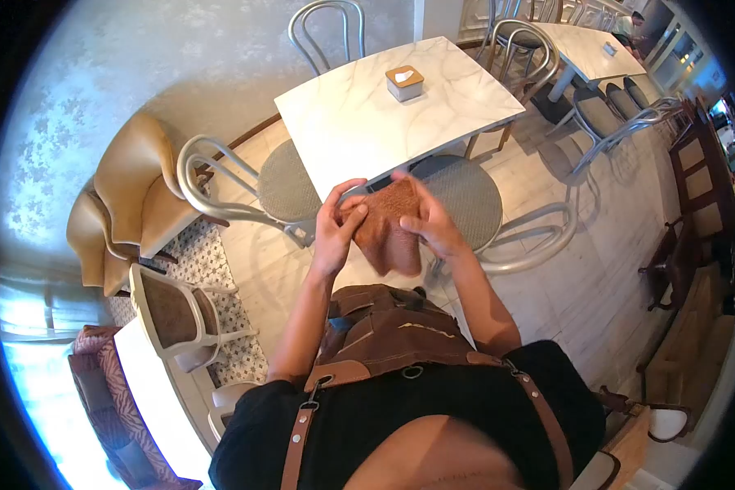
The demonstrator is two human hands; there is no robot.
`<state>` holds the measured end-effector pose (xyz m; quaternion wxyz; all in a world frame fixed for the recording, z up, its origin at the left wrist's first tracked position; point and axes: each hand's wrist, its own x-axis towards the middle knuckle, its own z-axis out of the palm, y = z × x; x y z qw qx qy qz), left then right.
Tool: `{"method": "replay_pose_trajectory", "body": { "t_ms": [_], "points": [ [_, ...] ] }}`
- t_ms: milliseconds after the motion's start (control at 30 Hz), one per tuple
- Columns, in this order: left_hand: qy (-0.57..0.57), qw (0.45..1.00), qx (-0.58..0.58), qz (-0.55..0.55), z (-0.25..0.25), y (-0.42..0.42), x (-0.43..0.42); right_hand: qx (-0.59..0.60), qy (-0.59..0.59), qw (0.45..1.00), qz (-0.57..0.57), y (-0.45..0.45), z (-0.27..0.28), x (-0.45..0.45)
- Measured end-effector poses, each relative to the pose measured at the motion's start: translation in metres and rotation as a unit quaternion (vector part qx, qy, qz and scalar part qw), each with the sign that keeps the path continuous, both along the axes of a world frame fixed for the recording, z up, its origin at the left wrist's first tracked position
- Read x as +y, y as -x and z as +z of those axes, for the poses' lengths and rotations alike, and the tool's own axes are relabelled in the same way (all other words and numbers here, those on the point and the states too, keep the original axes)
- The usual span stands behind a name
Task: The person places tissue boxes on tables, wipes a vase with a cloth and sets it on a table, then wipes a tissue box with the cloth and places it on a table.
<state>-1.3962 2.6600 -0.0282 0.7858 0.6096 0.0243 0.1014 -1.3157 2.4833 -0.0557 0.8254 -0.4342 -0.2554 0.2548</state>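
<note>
A brown cloth hangs folded between my two hands, in front of my chest and near the front edge of the marble-topped table. My left hand pinches its left side, with the thumb on top. On the right side my right hand grips it between thumb and fingers. The cloth's lower end droops above the brown apron. On the table stands a small box with a brown top and something white in it, apart from both hands.
Metal-framed chairs with grey seats stand around the table. Tan upholstered armchairs line the left wall. A white-framed chair is at lower left. Another marble table is at the back right, with a person beyond.
</note>
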Motion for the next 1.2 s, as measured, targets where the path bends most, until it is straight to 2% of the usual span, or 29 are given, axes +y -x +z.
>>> {"method": "replay_pose_trajectory", "body": {
  "t_ms": [33,67,100,133,167,200,233,267,300,367,400,433,467,500,567,667,700,767,800,867,900,933,967,1067,1100,1133,1167,1200],
  "points": [
    [0.008,1.0,-0.006,-0.023,0.003,-0.024,0.004,0.001,0.002,1.0,-0.002,-0.013,-0.021,0.001],
    [-0.014,0.998,0.018,-0.053,0.006,-0.049,0.005,0.104,0.018,0.994,0.023,-0.018,-0.041,0.0],
    [-0.068,0.991,0.044,-0.107,-0.012,-0.079,0.014,0.205,0.031,0.977,0.045,-0.021,-0.058,0.0],
    [-0.127,0.982,0.045,-0.129,-0.031,-0.111,0.019,0.204,0.028,0.978,0.037,-0.026,-0.072,0.001],
    [-0.184,0.97,0.045,-0.15,-0.051,-0.144,0.025,0.26,0.017,0.964,-0.046,-0.031,-0.085,0.003],
    [-0.181,0.97,0.043,-0.159,-0.071,-0.174,0.031,0.313,0.006,0.941,-0.13,-0.034,-0.092,0.0],
    [-0.251,0.958,0.054,-0.13,-0.092,-0.208,0.039,0.313,0.008,0.94,-0.138,-0.044,-0.094,-0.007],
    [-0.319,0.94,0.066,-0.1,-0.111,-0.239,0.047,0.366,0.038,0.913,-0.176,-0.052,-0.095,-0.018],
    [-0.336,0.933,0.089,-0.094,-0.125,-0.273,0.058,0.42,0.067,0.879,-0.213,-0.055,-0.097,-0.028],
    [-0.406,0.911,0.049,-0.06,-0.157,-0.344,0.076,0.402,0.017,0.876,-0.265,-0.069,-0.12,-0.045],
    [-0.474,0.88,0.014,-0.032,-0.18,-0.385,0.086,0.398,0.018,0.874,-0.277,-0.073,-0.121,-0.05],
    [-0.537,0.843,-0.02,-0.003,-0.197,-0.422,0.096,0.418,0.023,0.85,-0.32,-0.073,-0.12,-0.054],
    [-0.551,0.834,-0.002,-0.006,-0.192,-0.45,0.102,0.439,0.027,0.822,-0.361,-0.071,-0.12,-0.053],
    [-0.588,0.808,-0.009,0.013,-0.193,-0.478,0.107,0.439,0.029,0.817,-0.373,-0.071,-0.121,-0.049],
    [-0.636,0.771,0.007,0.0,-0.191,-0.526,0.115,0.441,-0.061,0.788,-0.425,-0.065,-0.13,-0.039],
    [-0.682,0.727,0.056,-0.059,-0.21,-0.577,0.116,0.449,-0.088,0.747,-0.482,-0.053,-0.133,-0.011],
    [-0.687,0.721,0.052,-0.066,-0.214,-0.583,0.113,0.45,-0.1,0.731,-0.503,-0.048,-0.133,-0.002],
    [-0.609,0.778,0.094,-0.122,-0.217,-0.592,0.111,0.453,-0.099,0.723,-0.512,-0.046,-0.128,0.013],
    [-0.609,0.777,0.093,-0.132,-0.218,-0.588,0.106,0.456,-0.098,0.713,-0.523,-0.049,-0.122,0.021],
    [-0.519,0.851,0.054,-0.064,-0.214,-0.568,0.094,0.457,-0.1,0.702,-0.537,-0.064,-0.12,0.023],
    [-0.52,0.849,0.054,-0.071,-0.21,-0.553,0.089,0.444,-0.085,0.698,-0.556,-0.072,-0.119,0.019],
    [-0.5,0.863,-0.021,-0.072,-0.202,-0.535,0.084,0.43,-0.069,0.694,-0.573,-0.083,-0.119,0.016],
    [-0.476,0.871,-0.096,-0.074,-0.191,-0.514,0.079,0.393,-0.082,0.714,-0.573,-0.099,-0.108,0.013],
    [-0.428,0.883,-0.137,-0.136,-0.135,-0.442,0.058,0.312,-0.082,0.753,-0.573,-0.152,-0.078,0.006],
    [-0.43,0.877,-0.144,-0.159,-0.117,-0.419,0.052,0.194,0.07,0.766,-0.609,-0.169,-0.06,0.011],
    [-0.424,0.875,-0.17,-0.159,-0.107,-0.4,0.047,0.067,0.222,0.749,-0.62,-0.186,-0.042,0.016],
    [-0.418,0.873,-0.197,-0.157,-0.097,-0.382,0.042,-0.057,0.35,0.693,-0.628,-0.198,-0.037,0.014],
    [-0.418,0.872,-0.199,-0.16,-0.085,-0.367,0.035,-0.18,0.465,0.614,-0.612,-0.203,-0.031,0.016]
  ]
}}
